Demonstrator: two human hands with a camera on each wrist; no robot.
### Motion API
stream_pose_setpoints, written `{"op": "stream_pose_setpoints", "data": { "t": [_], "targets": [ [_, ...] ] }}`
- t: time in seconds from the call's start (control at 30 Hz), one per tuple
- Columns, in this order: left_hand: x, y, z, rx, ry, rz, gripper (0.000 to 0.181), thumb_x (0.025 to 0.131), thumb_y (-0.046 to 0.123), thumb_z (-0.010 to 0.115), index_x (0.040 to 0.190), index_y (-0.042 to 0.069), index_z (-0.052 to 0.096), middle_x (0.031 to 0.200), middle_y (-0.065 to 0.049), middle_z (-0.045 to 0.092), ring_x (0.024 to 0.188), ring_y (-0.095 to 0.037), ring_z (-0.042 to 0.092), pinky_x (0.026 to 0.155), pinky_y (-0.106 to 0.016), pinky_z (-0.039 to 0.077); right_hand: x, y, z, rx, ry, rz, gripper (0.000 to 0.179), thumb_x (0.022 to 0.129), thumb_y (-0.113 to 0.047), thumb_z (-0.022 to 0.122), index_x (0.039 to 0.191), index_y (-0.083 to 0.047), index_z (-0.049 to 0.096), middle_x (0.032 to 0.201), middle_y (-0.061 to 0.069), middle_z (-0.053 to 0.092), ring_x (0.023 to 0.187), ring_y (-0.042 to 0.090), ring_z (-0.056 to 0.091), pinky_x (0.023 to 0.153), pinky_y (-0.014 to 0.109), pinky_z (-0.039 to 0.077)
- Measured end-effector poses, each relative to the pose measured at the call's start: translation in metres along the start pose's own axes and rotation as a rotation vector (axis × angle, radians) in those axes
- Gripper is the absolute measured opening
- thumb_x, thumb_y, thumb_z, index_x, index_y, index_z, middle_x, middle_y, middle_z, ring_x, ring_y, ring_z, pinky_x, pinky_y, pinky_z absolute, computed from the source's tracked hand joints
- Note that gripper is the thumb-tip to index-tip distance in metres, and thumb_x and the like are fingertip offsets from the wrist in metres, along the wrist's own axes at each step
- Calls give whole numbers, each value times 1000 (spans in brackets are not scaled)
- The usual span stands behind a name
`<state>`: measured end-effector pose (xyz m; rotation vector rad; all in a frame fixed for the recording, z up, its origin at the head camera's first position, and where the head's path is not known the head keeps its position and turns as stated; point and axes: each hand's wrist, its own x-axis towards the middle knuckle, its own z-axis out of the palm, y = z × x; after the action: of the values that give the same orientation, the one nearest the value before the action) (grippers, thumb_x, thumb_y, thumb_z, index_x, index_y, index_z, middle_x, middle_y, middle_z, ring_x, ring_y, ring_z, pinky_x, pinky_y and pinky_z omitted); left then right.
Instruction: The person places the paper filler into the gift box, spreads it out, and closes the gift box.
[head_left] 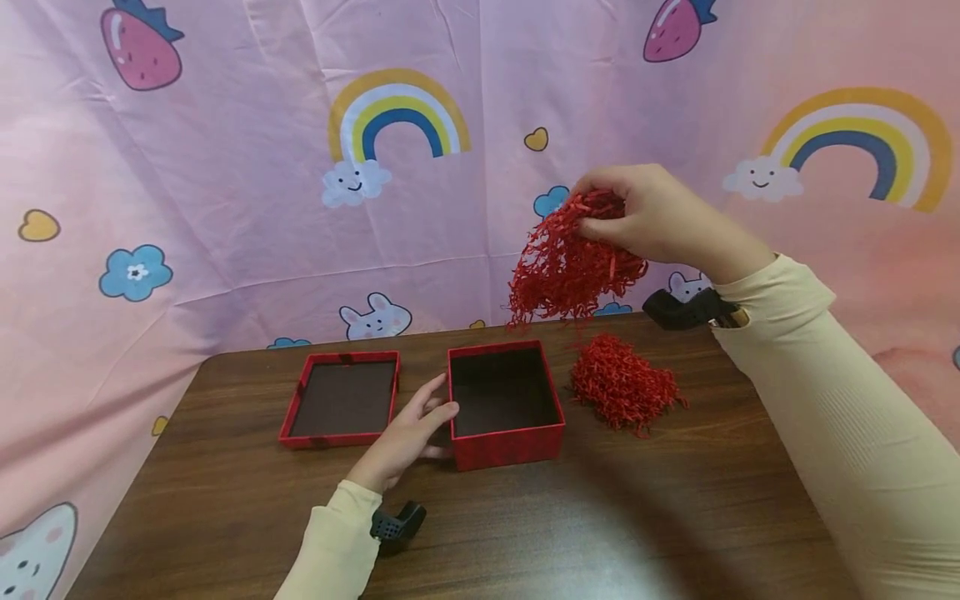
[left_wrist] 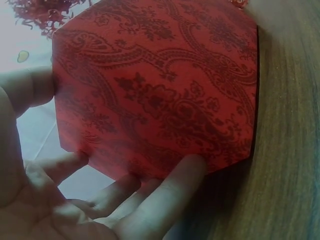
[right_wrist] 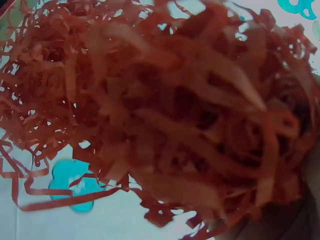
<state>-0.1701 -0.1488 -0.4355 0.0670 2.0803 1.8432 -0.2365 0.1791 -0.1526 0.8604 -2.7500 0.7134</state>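
Note:
High above the table, my right hand grips a loose clump of red shredded paper, its strands hanging below the fingers. In the right wrist view that shredded paper fills most of the picture and hides the fingertips. My left hand rests against the left side of a red box, with the thumb at the rim. The box stands with its top uncovered and shows a dark inside. Up close in the left wrist view, fairly straight fingers touch the patterned red wall of the box.
A red lid lies left of the box, dark inside facing up. A second heap of red shredded paper sits on the brown wooden table, right of the box. A patterned cloth hangs behind the table.

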Motion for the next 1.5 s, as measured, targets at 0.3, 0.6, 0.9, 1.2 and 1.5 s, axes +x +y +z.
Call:
{"op": "stream_pose_setpoints", "data": {
  "t": [0.3,0.6,0.9,1.2,1.5],
  "targets": [
    [0,7,-4,-17,-41,13,74,105,40,60,166,26,20,166,-23,23,149,-44,35,96,-55,56,9,-19,38,62,-40,-93,19,97,-13,72,116,-14,72,110,5,72,98,19,65,84,40,55],
    [-2,8,-5,-19,-42,4,75,105,41,61,166,28,18,164,-23,27,148,-45,36,96,-54,56,14,-18,94,129,-145,-123,19,98,-13,71,116,-13,72,106,2,73,93,17,66,85,38,57],
    [0,5,-6,66,-6,6,75,102,49,61,165,33,22,160,-18,38,146,-41,40,112,-62,41,13,-1,153,156,-218,-101,19,97,-14,71,116,-12,72,103,2,74,87,16,65,81,36,58],
    [1,6,-6,85,-8,0,71,105,44,58,165,31,22,162,-18,37,148,-41,38,115,-63,36,6,17,191,166,-264,-49,21,98,-17,71,118,-13,71,103,0,72,87,15,63,83,35,56],
    [3,3,-4,48,-30,14,74,104,45,60,166,29,22,164,-20,32,148,-42,38,114,-59,40,-4,26,208,128,-331,0,22,99,-21,71,120,-14,70,107,-1,72,85,14,63,80,34,57]
  ]
}}
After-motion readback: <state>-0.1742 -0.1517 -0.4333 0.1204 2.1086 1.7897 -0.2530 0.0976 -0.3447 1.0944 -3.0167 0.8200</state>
